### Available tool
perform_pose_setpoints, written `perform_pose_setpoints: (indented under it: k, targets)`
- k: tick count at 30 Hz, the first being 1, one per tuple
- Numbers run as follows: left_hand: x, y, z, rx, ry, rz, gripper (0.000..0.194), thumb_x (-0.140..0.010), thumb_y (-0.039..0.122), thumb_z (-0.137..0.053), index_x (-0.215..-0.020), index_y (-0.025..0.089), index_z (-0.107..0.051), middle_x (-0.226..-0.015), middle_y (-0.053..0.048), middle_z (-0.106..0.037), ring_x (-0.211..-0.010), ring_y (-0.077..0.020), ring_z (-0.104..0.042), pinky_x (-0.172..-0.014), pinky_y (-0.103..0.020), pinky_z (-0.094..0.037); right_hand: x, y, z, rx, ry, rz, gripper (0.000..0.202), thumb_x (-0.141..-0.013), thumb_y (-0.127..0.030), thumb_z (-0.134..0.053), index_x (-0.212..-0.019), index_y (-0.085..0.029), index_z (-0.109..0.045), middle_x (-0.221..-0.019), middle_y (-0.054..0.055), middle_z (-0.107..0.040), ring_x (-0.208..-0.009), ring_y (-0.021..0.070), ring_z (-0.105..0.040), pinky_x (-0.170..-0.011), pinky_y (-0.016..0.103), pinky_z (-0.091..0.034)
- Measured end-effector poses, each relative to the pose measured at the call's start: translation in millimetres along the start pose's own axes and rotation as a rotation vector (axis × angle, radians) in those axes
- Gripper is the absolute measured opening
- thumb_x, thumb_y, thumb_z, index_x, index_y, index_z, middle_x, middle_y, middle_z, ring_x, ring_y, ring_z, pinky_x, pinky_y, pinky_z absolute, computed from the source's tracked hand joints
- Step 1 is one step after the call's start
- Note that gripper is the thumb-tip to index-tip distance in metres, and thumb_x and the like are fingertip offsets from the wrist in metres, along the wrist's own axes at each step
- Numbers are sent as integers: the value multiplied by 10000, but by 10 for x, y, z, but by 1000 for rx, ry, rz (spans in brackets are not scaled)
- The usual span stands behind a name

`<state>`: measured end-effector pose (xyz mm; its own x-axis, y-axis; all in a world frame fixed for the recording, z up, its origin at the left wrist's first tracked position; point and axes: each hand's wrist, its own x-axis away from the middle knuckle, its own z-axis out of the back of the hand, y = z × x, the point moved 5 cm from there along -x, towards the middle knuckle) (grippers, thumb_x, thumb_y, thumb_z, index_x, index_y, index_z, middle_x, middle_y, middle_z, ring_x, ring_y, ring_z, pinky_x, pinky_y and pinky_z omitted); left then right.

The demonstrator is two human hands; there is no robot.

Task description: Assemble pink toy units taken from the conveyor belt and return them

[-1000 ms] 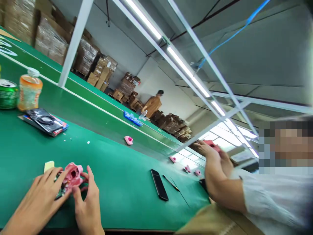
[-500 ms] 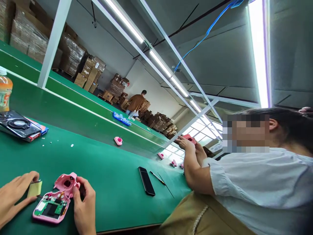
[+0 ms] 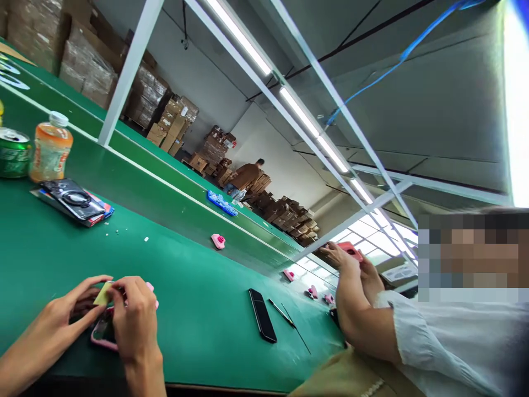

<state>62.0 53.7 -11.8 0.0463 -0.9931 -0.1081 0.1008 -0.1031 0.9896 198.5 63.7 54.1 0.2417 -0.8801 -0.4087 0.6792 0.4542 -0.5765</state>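
Observation:
A pink toy camera casing lies open on the green table at the lower left, mostly covered by my hands. My left hand and my right hand meet above it. Both pinch a small pale yellow pad between their fingertips. The circuit board inside the casing is hidden now.
A co-worker in a white shirt sits at the right, hands on a pink part. A black phone, thin tools, pink parts, a bottle, a can, a stack with a phone.
My hands have come together over the pink casing; the yellow pad held by the left hand alone is now pinched by both. The view has swung back left.

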Motion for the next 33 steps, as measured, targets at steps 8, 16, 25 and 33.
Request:
perform_pose_setpoints:
  k: [8, 16, 25, 33]
  targets:
    - [48, 199, -21, 208, -107, 129, 590, -808, 653, -689, -1253, 265, -702, -1067, -68, -793, -1009, -312, -759, -803, -325, -636, -218, -103, 145, -90, -207, -105, 173, -867, -51, -656, -838, -221, -652, -891, -11, -652, -838, 144, -617, -742, 242, -467]
    - [33, 194, -26, 171, -68, 166, 565, -865, 608, -620, -1230, 188, -720, -748, -28, -749, -573, -203, -671, -533, -261, -531, -88, -153, -61, 364, -234, 184, 194, -942, -41, -462, -956, -183, -593, -950, 61, -634, -870, 214, -598, -739, 320, -488]
    - [15, 207, -17, 205, -65, 208, 593, -846, 528, -613, -1266, 116, -689, -764, -34, -724, -516, -151, -570, -511, -251, -489, -64, -240, -64, 338, -172, 317, 168, -956, -48, -461, -937, -192, -546, -906, 44, -615, -800, 199, -588, -685, 306, -504]
    - [-82, 194, 53, 416, -150, 214, 537, -760, 472, -711, -1211, 183, -739, -979, -66, -789, -872, -256, -720, -725, -319, -595, 49, -299, 27, 139, -190, 412, 160, -1015, -79, -401, -1012, -200, -505, -1063, 70, -671, -992, 174, -611, -875, 290, -518]
